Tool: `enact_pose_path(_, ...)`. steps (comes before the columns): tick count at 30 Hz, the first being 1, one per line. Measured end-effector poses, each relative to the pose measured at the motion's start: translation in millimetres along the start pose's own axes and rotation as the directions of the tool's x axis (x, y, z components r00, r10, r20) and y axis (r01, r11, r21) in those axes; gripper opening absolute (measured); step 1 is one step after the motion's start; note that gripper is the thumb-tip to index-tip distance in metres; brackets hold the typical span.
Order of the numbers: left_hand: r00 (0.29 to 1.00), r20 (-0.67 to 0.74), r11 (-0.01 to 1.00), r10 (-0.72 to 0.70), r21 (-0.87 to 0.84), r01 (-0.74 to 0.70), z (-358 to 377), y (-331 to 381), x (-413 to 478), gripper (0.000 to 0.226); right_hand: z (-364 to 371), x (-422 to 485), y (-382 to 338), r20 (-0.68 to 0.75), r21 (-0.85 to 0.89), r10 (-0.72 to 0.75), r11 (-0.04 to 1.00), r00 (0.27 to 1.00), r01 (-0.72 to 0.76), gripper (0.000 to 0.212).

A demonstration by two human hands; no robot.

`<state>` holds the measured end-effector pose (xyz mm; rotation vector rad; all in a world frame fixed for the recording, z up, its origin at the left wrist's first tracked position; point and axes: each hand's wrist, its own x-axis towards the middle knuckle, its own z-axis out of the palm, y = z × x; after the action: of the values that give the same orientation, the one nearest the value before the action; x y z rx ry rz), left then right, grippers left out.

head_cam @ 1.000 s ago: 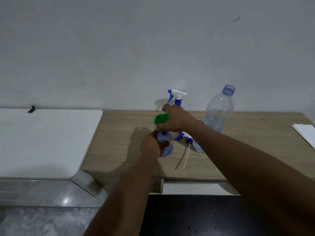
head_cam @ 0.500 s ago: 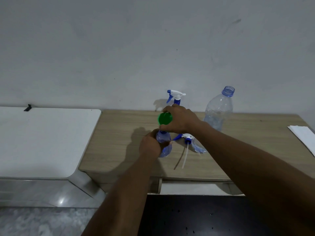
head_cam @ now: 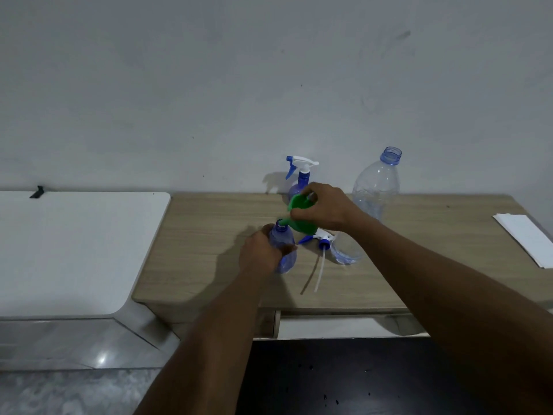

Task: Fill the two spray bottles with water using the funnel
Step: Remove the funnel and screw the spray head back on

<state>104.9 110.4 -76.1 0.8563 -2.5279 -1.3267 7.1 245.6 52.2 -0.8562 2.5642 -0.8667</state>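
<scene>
Reaches forward with both bare forearms across the near edge of the wooden desk (head_cam: 209, 235), above its pale drawer front (head_cam: 344, 326).

Grips the open spray bottle (head_cam: 284, 241) in the left hand (head_cam: 260, 253), fingers curled round the blue body. Keeps it upright on the desk, with the same spot and the same grasp as half a second ago.

Just right of that bottle, flat on the wood: the removed sprayer head (head_cam: 323, 239), its white dip tube trailing toward the near edge. Just beyond it to the right, a clear plastic item (head_cam: 344, 251), too blurred to identify. No shift in either since the earlier frame.

Just above and right of the bottle's neck, holds the green funnel (head_cam: 300, 218) in the right hand (head_cam: 324, 209), fingers closed over its rim. Half a second ago held it with the round mouth facing the camera, directly over the neck. Now tips it sideways, cone out to the right, spout slanting down-left to meet the bottle's open neck. Spout tip inside or only at the lip: cannot tell.

Behind the bottle, close to the wall: second spray bottle (head_cam: 300, 175), upright, sprayer screwed on, lower part hidden by the right hand. Behind and farther right: uncapped water bottle (head_cam: 376, 187), upright.

Well to the bottle's right, at the desk's end: white paper (head_cam: 526, 238). Well to its left, butted against the desk: white table (head_cam: 74, 250).
</scene>
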Motion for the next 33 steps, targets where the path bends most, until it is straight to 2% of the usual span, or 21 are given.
enact_pose_path(2,1.000,-0.009,1.000,0.012,0.019,-0.012,0.4,-1.3,-0.3,0.045,5.6,-6.2,14.8,-0.023,0.119,0.052,0.992,0.998,-0.049,0.043)
enact_pose_path(5,0.998,-0.053,0.998,0.044,0.042,-0.042,1.0,-2.5,-1.6,0.052,14.8,-15.7,33.6,-0.022,0.303,0.155,0.943,0.988,-0.141,0.043)
enact_pose_path(9,0.996,-0.074,0.999,0.043,0.035,-0.040,2.6,-2.3,-3.1,0.052,26.7,-33.4,54.0,0.045,0.611,0.268,0.755,0.962,-0.239,0.040)
enact_pose_path(11,0.994,-0.095,0.998,0.057,0.030,-0.055,3.5,-3.0,-1.8,0.056,34.1,-42.9,69.1,0.052,0.661,0.294,0.707,0.954,-0.253,0.042)
enact_pose_path(14,0.992,-0.105,0.997,0.075,0.030,-0.072,4.1,-4.3,-1.8,0.064,50.2,-57.8,96.8,0.002,0.631,0.351,0.726,0.936,-0.273,0.040)
enact_pose_path(18,0.990,-0.106,0.995,0.098,0.030,-0.095,5.9,-8.0,-2.5,0.065,75.6,-80.8,126.3,-0.139,0.560,0.424,0.779,0.895,-0.282,0.046)
enact_pose_path(22,0.991,-0.096,0.996,0.091,0.030,-0.088,5.6,-8.9,-1.4,0.067,95.7,-95.1,141.2,-0.150,0.547,0.471,0.772,0.869,-0.324,0.043)
enact_pose_path(29,0.991,-0.103,0.995,0.090,0.053,-0.085,5.1,-11.1,-0.3,0.064,125.3,-86.5,142.1,-0.181,0.394,0.383,0.872,0.906,-0.290,0.067)
enact_pose_path(33,0.991,-0.099,0.994,0.086,0.068,-0.079,5.0,-9.3,0.0,0.065,133.5,-84.1,142.6,-0.170,0.279,0.353,0.913,0.920,-0.298,0.073)
